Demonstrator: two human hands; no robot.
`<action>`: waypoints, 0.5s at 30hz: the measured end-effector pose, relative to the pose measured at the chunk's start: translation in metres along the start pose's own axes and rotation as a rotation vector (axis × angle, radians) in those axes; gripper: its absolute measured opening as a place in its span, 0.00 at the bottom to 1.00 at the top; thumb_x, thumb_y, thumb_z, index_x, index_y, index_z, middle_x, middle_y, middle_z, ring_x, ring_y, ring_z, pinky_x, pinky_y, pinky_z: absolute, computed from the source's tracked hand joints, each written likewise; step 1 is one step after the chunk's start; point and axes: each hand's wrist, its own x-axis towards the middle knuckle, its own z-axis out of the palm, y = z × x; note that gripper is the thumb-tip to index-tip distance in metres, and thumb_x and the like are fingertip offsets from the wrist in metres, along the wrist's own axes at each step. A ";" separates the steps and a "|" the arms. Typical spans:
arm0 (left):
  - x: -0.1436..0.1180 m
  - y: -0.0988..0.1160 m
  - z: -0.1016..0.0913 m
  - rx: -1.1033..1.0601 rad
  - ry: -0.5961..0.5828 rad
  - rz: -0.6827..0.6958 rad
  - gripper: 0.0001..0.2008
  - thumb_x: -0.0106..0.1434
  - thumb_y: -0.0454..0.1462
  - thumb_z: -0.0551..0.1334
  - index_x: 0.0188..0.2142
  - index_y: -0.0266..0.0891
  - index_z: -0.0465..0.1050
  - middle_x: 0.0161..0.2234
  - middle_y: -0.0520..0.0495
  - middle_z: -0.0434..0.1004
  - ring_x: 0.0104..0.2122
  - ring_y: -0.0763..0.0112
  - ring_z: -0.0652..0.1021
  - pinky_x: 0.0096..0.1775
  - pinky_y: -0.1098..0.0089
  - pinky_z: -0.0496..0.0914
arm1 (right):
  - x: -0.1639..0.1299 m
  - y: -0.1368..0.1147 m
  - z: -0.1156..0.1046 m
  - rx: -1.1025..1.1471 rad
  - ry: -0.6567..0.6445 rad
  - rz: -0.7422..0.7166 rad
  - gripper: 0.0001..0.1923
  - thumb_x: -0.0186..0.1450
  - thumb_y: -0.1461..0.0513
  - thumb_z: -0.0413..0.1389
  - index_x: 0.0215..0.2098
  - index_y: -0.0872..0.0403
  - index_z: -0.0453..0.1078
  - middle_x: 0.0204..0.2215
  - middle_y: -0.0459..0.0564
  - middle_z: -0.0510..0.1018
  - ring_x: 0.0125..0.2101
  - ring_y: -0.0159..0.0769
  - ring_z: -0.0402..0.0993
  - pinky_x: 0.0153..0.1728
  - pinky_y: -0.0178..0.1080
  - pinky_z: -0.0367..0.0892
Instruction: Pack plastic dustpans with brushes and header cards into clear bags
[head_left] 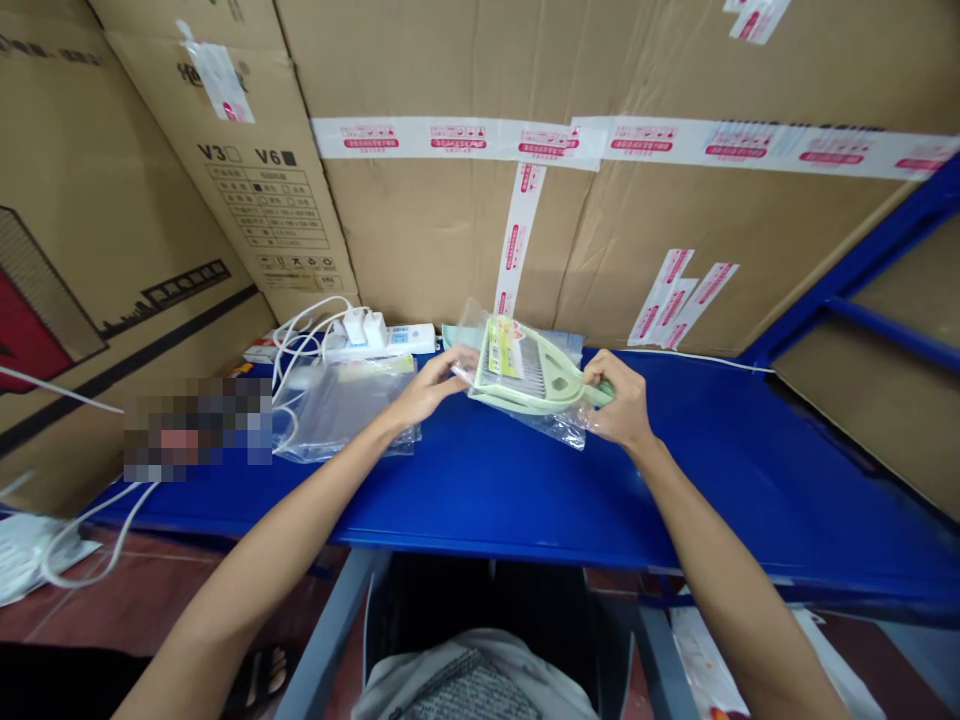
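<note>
Gripping the green handle (598,393) with the right hand (624,402) and pinching the clear bag (568,431) with the left hand (433,384) — best to keep the dustpan-and-brush set (546,376) steady over the bench (480,490) at twelve o'clock, handling the bag gently — no pressing on the bristles (531,360).

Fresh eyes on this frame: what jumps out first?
The pale green dustpan-and-brush set in a clear plastic bag, held between left hand and right hand above the blue tabletop. Then the red-printed white tape across the cardboard behind. Left of center, a white power strip sits near the table's back edge.
</note>
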 end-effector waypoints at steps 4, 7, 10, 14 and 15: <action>0.001 -0.001 -0.001 0.038 -0.033 -0.048 0.19 0.63 0.47 0.68 0.50 0.39 0.81 0.47 0.44 0.84 0.44 0.56 0.79 0.45 0.64 0.70 | -0.001 0.000 0.000 0.056 -0.025 0.068 0.15 0.54 0.71 0.60 0.31 0.49 0.61 0.27 0.42 0.64 0.26 0.34 0.59 0.28 0.39 0.55; 0.001 0.000 -0.002 0.057 -0.037 -0.077 0.20 0.63 0.46 0.64 0.49 0.38 0.83 0.47 0.44 0.84 0.47 0.54 0.79 0.49 0.62 0.70 | -0.002 0.000 0.001 0.086 -0.029 0.107 0.16 0.54 0.71 0.61 0.30 0.49 0.58 0.27 0.42 0.64 0.26 0.33 0.58 0.28 0.38 0.54; 0.001 0.003 -0.001 0.136 -0.093 -0.104 0.20 0.59 0.43 0.61 0.47 0.39 0.84 0.47 0.44 0.84 0.48 0.52 0.78 0.52 0.58 0.71 | -0.003 0.000 0.002 0.112 -0.049 0.114 0.18 0.52 0.71 0.61 0.30 0.49 0.57 0.27 0.41 0.63 0.26 0.33 0.57 0.28 0.38 0.53; 0.001 0.008 0.002 0.246 -0.225 -0.047 0.20 0.57 0.39 0.59 0.44 0.42 0.85 0.50 0.44 0.83 0.55 0.49 0.76 0.59 0.54 0.69 | -0.003 0.000 0.001 0.106 -0.078 0.087 0.18 0.51 0.71 0.60 0.31 0.48 0.57 0.27 0.41 0.63 0.26 0.33 0.57 0.28 0.37 0.54; 0.002 0.009 0.002 0.266 -0.248 -0.003 0.18 0.58 0.39 0.59 0.43 0.43 0.85 0.50 0.44 0.83 0.56 0.48 0.75 0.61 0.53 0.67 | -0.002 0.000 0.000 0.092 -0.084 0.075 0.18 0.51 0.71 0.60 0.31 0.48 0.57 0.27 0.41 0.63 0.26 0.32 0.57 0.28 0.37 0.54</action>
